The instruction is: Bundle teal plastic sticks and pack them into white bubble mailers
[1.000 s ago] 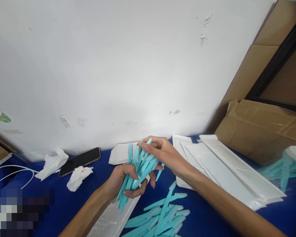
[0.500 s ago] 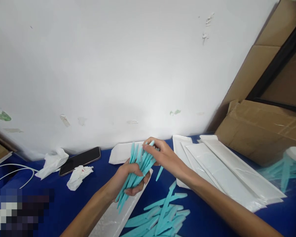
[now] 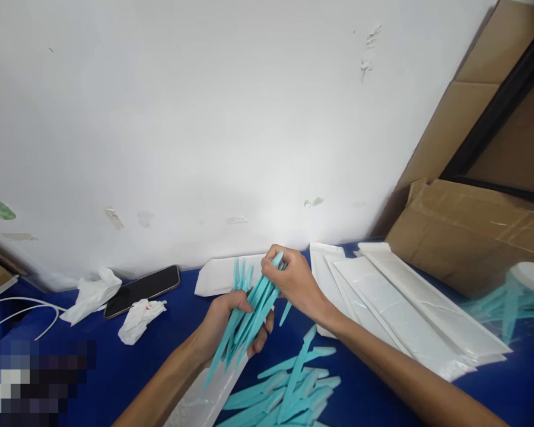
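A bundle of teal eyebrow razors [image 3: 244, 320] lies across my left hand [image 3: 225, 320], whose thumb is bent over them. My right hand [image 3: 289, 279] pinches the upper ends of several razors from that bundle. A few others poke up separately beside my left thumb. Below the hands, more teal razors [image 3: 289, 385] are piled loosely on the blue surface. Under my left hand lies a clear-and-white packaging sleeve [image 3: 209, 391], partly covered by the hand and forearm. Behind the hands is a white packet [image 3: 213, 277].
White flat packets [image 3: 396, 308] lie overlapped at the right, near a clear tub [image 3: 511, 302] of teal razors. Cardboard boxes [image 3: 467, 231] stand behind. On the left are a phone [image 3: 142, 290], crumpled tissues [image 3: 140, 320] and a white cable [image 3: 24, 301]. A white wall [image 3: 204, 130] rises behind.
My right hand has closed on the upper ends of several razors, drawing them apart from the others. My left fingers have loosened, and the razors in it have fanned out.
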`<state>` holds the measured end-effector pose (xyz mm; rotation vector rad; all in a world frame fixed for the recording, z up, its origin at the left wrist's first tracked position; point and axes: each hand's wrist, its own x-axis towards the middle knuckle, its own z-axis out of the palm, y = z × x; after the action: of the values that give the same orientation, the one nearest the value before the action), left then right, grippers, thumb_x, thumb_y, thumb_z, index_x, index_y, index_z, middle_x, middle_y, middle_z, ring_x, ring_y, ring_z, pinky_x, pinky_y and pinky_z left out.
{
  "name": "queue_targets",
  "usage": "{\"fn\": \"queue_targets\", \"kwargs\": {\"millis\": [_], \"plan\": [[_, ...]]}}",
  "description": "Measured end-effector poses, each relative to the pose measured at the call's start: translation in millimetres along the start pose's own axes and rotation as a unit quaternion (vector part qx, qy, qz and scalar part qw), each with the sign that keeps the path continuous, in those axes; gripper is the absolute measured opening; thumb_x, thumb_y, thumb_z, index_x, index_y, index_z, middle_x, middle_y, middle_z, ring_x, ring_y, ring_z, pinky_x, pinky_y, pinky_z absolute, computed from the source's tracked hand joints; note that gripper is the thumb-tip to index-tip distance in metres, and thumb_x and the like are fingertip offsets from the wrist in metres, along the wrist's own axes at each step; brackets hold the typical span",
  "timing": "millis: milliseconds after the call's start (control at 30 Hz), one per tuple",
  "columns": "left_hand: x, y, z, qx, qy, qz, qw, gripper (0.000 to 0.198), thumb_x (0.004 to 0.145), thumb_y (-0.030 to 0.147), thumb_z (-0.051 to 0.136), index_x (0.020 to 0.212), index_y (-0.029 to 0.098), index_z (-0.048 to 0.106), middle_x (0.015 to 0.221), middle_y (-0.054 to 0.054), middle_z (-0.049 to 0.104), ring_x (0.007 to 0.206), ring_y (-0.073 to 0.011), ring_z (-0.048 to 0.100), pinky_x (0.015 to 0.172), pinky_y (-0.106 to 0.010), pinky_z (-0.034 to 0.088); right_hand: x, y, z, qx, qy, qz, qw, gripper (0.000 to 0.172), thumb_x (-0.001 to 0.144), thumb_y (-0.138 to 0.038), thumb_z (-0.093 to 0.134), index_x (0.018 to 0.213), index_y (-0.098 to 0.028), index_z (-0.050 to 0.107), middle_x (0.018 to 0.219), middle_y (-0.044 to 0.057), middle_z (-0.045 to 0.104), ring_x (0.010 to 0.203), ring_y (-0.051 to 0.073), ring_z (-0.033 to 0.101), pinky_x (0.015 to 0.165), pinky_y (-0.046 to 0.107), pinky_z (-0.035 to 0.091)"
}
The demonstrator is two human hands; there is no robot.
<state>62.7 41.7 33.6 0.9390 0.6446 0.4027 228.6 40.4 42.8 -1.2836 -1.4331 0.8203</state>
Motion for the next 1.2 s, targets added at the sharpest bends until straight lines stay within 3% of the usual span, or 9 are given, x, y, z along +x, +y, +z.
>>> {"fn": "queue_targets", "kwargs": {"millis": [200,367,500,600,733,867,1000,1067,1200], "plan": [[-4,11,1.2,-0.043,-0.044,0.065,0.996,0.040,0.072,0.024,0.051,0.097,0.002,0.072,0.095,-0.021,0.072,0.085,-0.0325,0.070,0.084,-0.047,0.054,14,-3,-18,0.009,0.021,-0.020,1.000,0.019,0.079,-0.033,0.060,0.067,-0.020,0.053,0.052,-0.006,0.048,0.045,0.009,0.042,0.043,0.021,0.031],[-3,15,-5.1,0.030,0.094,0.062,0.993,0.030,0.073,0.024,0.051,0.093,0.010,0.069,0.082,-0.009,0.065,0.072,-0.0213,0.064,0.070,-0.035,0.052,32,-8,-58,-0.010,0.071,-0.034,0.997,0.020,0.076,-0.033,0.064,0.065,-0.021,0.052,0.048,-0.007,0.046,0.040,0.008,0.042,0.038,0.020,0.029],[2,-2,4.0,0.356,0.218,0.023,0.908,0.028,0.082,0.037,0.050,0.088,0.016,0.066,0.059,0.003,0.047,0.052,-0.0143,0.048,0.054,-0.028,0.039,38,-18,-89,0.018,0.098,-0.023,0.995,0.022,0.076,-0.031,0.063,0.063,-0.021,0.049,0.044,-0.008,0.043,0.037,0.007,0.039,0.034,0.018,0.025],[3,-20,16.6,0.493,0.231,0.044,0.838,0.042,0.085,0.049,0.051,0.108,0.017,0.067,0.085,-0.006,0.066,0.079,-0.0246,0.062,0.070,-0.035,0.046,36,-26,-100,0.018,0.112,-0.034,0.993,0.022,0.078,-0.029,0.062,0.062,-0.021,0.048,0.043,-0.009,0.041,0.034,0.005,0.034,0.032,0.018,0.022],[-3,-24,23.6,0.539,0.225,0.053,0.810,0.059,0.085,0.044,0.051,0.137,0.016,0.055,0.126,-0.015,0.064,0.119,-0.0339,0.056,0.099,-0.044,0.042,32,-32,-100,-0.012,0.071,-0.029,0.997,0.020,0.077,-0.027,0.061,0.063,-0.021,0.049,0.045,-0.008,0.045,0.035,0.007,0.039,0.032,0.018,0.025],[-13,1,22.3,0.412,0.225,0.086,0.879,0.046,0.090,0.038,0.043,0.125,0.018,0.063,0.132,-0.013,0.061,0.125,-0.0313,0.052,0.106,-0.045,0.039,28,-34,-88,-0.049,-0.015,-0.036,0.998,0.017,0.078,-0.025,0.059,0.064,-0.021,0.051,0.049,-0.008,0.049,0.039,0.007,0.044,0.035,0.018,0.030],[-20,19,31.2,0.160,0.043,0.112,0.980,0.050,0.095,0.056,0.039,0.118,0.017,0.062,0.116,-0.012,0.067,0.108,-0.0278,0.062,0.097,-0.043,0.046,15,-34,-58,-0.056,-0.078,-0.050,0.994,0.015,0.080,-0.024,0.057,0.067,-0.020,0.053,0.055,-0.007,0.050,0.047,0.008,0.047,0.043,0.019,0.034],[-22,19,37.3,0.100,-0.013,0.071,0.992,0.050,0.092,0.062,0.047,0.107,0.016,0.060,0.097,-0.010,0.068,0.085,-0.0239,0.067,0.084,-0.040,0.051,7,-33,-38,-0.060,-0.068,-0.068,0.994,0.015,0.081,-0.024,0.057,0.067,-0.020,0.053,0.057,-0.007,0.050,0.051,0.008,0.046,0.047,0.019,0.035],[-20,14,38.1,0.135,0.067,-0.012,0.989,0.045,0.081,0.058,0.068,0.077,0.020,0.045,0.059,0.008,0.040,0.045,-0.0051,0.033,0.045,-0.020,0.030,-4,-30,-11,-0.082,-0.027,-0.073,0.994,0.022,0.091,-0.036,0.053,0.074,-0.022,0.056,0.058,-0.007,0.050,0.052,0.009,0.045,0.051,0.021,0.036]]}}
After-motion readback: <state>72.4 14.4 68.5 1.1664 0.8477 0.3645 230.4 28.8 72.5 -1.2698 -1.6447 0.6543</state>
